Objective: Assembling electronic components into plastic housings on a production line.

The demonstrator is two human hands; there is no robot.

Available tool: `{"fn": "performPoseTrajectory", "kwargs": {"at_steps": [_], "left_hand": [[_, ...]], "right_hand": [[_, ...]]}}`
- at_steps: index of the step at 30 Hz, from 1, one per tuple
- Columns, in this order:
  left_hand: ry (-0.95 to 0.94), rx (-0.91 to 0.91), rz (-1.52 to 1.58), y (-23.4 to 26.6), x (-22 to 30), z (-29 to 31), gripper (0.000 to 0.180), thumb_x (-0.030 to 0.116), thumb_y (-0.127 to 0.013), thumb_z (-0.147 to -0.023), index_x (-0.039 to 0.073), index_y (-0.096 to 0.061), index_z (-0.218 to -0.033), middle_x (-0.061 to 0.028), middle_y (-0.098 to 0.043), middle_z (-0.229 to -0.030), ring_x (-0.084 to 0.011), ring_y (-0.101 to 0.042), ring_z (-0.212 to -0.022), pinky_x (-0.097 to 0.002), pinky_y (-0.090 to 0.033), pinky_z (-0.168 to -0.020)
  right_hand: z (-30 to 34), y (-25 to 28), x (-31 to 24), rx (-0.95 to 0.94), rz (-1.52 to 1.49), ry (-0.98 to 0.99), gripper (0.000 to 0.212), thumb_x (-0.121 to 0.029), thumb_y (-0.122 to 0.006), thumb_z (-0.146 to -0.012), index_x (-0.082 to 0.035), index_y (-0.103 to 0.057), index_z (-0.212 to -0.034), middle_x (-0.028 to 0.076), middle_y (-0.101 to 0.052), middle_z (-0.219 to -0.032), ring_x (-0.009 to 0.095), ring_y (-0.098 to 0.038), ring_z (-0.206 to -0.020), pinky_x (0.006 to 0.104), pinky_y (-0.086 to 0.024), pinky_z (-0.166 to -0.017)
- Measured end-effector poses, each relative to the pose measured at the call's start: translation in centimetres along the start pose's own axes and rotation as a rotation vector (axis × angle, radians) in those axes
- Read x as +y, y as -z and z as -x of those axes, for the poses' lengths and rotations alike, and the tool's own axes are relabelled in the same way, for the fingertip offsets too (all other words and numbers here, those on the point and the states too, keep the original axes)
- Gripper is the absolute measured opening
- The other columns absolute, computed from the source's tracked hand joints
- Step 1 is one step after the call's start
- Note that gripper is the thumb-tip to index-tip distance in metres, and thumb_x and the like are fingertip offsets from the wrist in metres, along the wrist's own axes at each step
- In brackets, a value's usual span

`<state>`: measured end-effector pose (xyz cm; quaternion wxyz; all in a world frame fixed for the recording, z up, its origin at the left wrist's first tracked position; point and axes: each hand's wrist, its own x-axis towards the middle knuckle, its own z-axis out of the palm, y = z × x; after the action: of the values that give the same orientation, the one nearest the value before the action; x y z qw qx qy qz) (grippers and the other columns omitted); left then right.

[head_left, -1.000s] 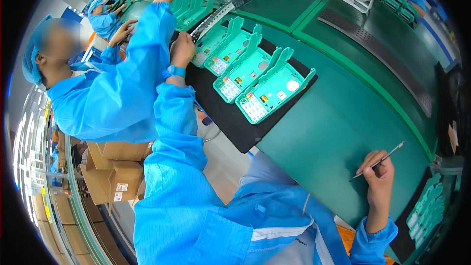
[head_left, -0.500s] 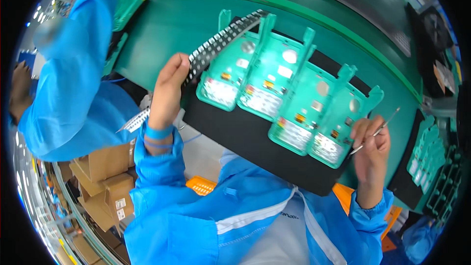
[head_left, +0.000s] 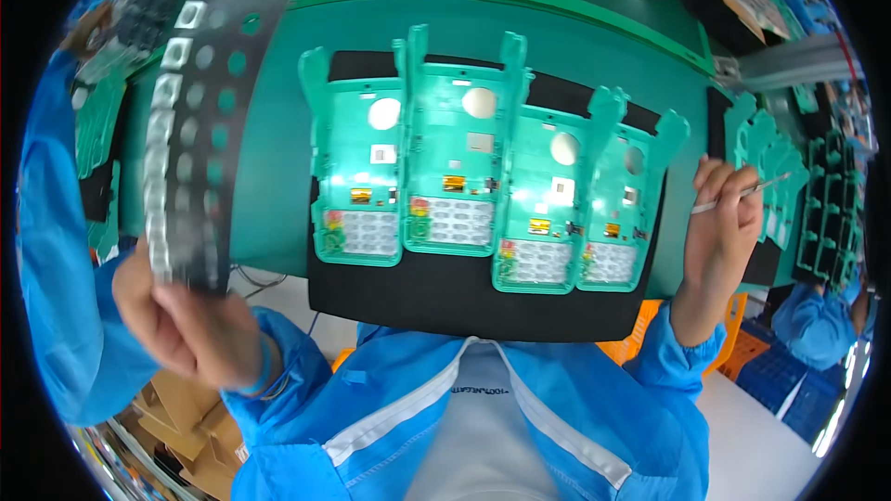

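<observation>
Four green plastic fixtures [head_left: 483, 181], each carrying a pale circuit board with a white keypad patch near its lower end, lay side by side on a flat black mat [head_left: 464, 301] that sat on the green workbench [head_left: 269, 158] right in front of my chest. Nothing stood between my hands and those fixtures; the mat's near edge overhung the bench toward my blue coat. To my right, beyond the mat, more green fixtures [head_left: 775, 167] were stacked beside dark slotted trays [head_left: 831, 213], and a co-worker's blue sleeve [head_left: 817, 325] showed below them. Brown cardboard boxes [head_left: 181, 408] sat low on my left, under the bench edge; I could make out no labels on them. My left hand [head_left: 190, 320] was curled shut around the lower end of a long grey perforated carrier strip [head_left: 190, 130] with small square pockets, which rose up and away over the bench, well left of the fixtures. My right hand [head_left: 724, 223] was off the right edge of the mat, just beside the rightmost fixture, its fingers [head_left: 719, 190] pressed together and pinching thin metal tweezers [head_left: 742, 195], whose tips pointed rightward, away from the boards.
</observation>
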<state>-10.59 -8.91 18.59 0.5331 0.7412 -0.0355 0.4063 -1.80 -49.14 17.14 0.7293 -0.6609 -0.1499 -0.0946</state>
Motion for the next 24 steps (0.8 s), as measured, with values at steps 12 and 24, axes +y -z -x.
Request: {"fn": "performPoseTrajectory", "kwargs": {"at_steps": [12,24], "left_hand": [[-0.136,-0.881,-0.251,-12.1,2.7,1.7,0.011,-0.008,-0.06,-0.078,-0.003,-0.057,-0.087,-0.019,-0.065,-0.094,-0.0341,-0.059,-0.071,-0.0385,-0.047,-0.063],[0.147,-1.206,0.448,-11.7,0.5,0.1,0.006,-0.003,-0.058,-0.078,0.001,-0.054,-0.08,-0.0186,-0.066,-0.109,-0.025,-0.059,-0.064,-0.0314,-0.05,-0.059]], "right_hand": [[-5.9,-3.0,0.0,0.018,0.539,0.09,0.013,-0.006,-0.072,-0.085,-0.001,-0.061,-0.091,0.006,-0.068,-0.088,0.012,-0.064,-0.085,0.0248,-0.05,-0.077],[-5.2,-2.8,2.2,-0.054,0.69,-0.008,0.011,-0.005,-0.066,-0.09,-0.001,-0.057,-0.093,0.011,-0.069,-0.096,0.014,-0.064,-0.093,0.0262,-0.049,-0.081]]}}
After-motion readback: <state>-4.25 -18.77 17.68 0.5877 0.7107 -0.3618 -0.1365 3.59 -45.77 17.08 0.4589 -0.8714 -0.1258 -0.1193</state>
